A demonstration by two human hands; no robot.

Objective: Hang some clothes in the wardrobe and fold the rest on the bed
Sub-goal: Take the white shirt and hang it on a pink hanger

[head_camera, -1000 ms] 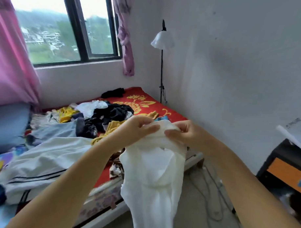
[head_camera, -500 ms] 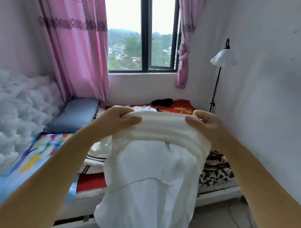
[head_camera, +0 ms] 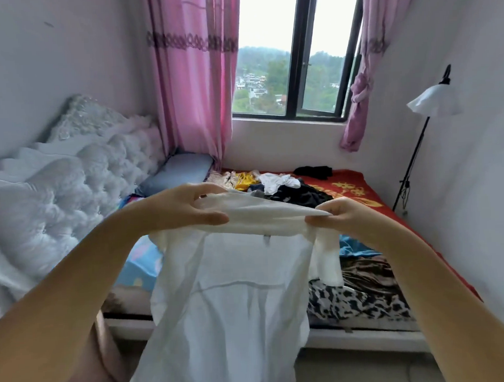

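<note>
In the middle of the frame, the left hand (head_camera: 185,206) and right hand (head_camera: 341,216) pinch a white shirt (head_camera: 234,291) by its top edge, stretching it flat above the bed (head_camera: 359,192), likely to fold or hang it.

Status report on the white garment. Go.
Left hand and right hand both grip the white garment at its top edge. Garment hangs spread in the air, in front of the bed. Nothing in the way.

You've got pink curtains (head_camera: 195,78) framing the window (head_camera: 297,60), a white floor lamp (head_camera: 433,101) right, tufted headboard (head_camera: 81,174) left.
</note>
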